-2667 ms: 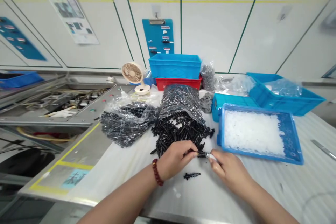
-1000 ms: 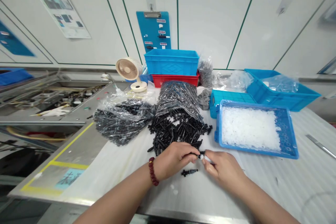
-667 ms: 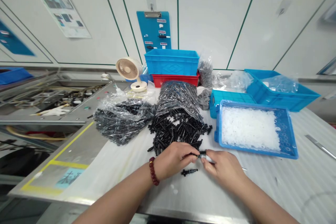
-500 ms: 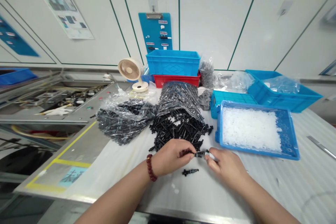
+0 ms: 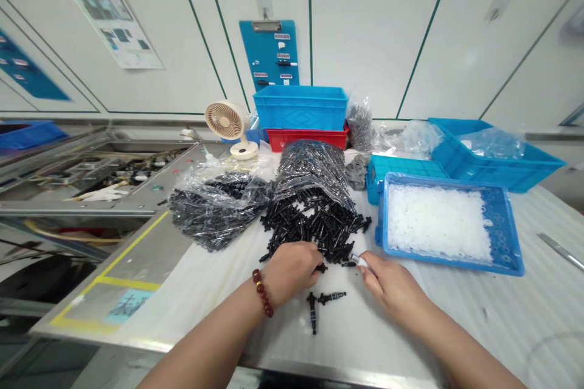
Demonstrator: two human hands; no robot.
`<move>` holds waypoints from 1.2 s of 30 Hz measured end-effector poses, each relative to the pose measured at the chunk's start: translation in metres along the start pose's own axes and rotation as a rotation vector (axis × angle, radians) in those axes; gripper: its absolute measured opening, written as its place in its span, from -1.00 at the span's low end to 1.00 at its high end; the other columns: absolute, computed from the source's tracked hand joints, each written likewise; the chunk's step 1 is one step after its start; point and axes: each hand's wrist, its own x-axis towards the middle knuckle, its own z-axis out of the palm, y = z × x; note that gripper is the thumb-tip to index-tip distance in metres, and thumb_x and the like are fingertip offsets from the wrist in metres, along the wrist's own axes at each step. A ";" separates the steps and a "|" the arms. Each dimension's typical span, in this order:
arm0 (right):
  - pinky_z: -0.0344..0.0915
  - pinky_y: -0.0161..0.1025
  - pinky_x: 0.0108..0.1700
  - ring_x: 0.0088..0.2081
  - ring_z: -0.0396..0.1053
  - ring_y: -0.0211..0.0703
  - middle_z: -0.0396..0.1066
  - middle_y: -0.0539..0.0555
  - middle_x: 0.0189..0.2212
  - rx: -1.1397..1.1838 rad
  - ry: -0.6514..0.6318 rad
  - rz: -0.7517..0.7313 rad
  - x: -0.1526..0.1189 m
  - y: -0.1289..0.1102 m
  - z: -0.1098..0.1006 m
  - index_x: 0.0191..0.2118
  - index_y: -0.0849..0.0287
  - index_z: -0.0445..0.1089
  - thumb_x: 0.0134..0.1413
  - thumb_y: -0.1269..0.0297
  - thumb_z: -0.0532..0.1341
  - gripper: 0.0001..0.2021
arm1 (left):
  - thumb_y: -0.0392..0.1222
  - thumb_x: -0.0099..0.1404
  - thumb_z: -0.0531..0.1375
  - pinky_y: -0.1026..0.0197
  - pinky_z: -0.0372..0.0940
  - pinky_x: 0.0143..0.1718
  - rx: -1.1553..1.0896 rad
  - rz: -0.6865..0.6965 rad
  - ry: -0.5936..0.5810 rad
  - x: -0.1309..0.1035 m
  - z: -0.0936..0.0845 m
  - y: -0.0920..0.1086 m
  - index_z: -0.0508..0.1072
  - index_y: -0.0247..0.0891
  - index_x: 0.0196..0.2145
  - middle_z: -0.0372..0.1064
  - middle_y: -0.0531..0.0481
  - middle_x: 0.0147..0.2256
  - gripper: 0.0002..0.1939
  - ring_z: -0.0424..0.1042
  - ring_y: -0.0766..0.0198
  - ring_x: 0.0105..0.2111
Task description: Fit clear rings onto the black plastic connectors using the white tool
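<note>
The left hand is lying at the near edge of the pile of small black plastic parts on the white table. Its fingers are curled down into the pile, and one black part is peeking out by its fingertips, but I cannot tell if it is really gripping it. A dark red bead bracelet is sitting on that wrist. The right hand is just beside the left one, a little apart from it. Its thumb and first finger are pinching a small white piece, with the other fingers tucked in. Two black parts are lying loose on the table just in front of the hands. One black part is lying sideways, and the other black part is pointing toward the person, and their ends are nearly touching. Behind the pile, a clear bag of black parts is spilling open, and a second bag of black parts is lying to its left. To the right of the pile, a blue tray is holding lots of small white rings. Farther back, a blue bin is sitting on a red bin, and a little cream fan is standing to their left.
</note>
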 end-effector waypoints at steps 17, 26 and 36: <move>-0.08 -0.35 -0.48 -0.55 0.16 -0.28 0.26 -0.02 -0.59 -0.072 -0.004 -0.043 -0.002 -0.001 0.001 -0.51 0.14 0.14 0.12 0.29 -0.07 -0.78 | -0.31 0.28 0.05 0.35 0.29 -0.32 -0.762 0.085 0.237 0.004 0.001 0.014 0.42 -0.28 -0.24 0.42 0.02 -0.40 -0.84 0.40 0.37 -0.42; -0.16 -0.33 -0.50 -0.55 0.20 -0.27 0.31 -0.02 -0.60 -0.181 -0.031 -0.044 -0.004 -0.006 0.005 -0.49 0.14 0.24 0.10 0.27 -0.01 -0.80 | -0.31 0.25 0.13 0.38 0.25 -0.33 -0.681 0.078 0.126 0.003 0.008 0.023 0.37 -0.29 -0.29 0.46 0.09 -0.43 -0.95 0.42 0.36 -0.41; -0.13 -0.34 -0.48 -0.52 0.18 -0.28 0.26 -0.03 -0.57 -0.086 -0.048 -0.059 -0.004 -0.003 0.004 -0.48 0.14 0.17 0.11 0.31 -0.05 -0.82 | -0.28 0.28 0.09 0.37 0.25 -0.25 -0.692 0.103 0.142 0.003 0.003 0.018 0.41 -0.26 -0.25 0.47 0.07 -0.40 -0.89 0.44 0.36 -0.36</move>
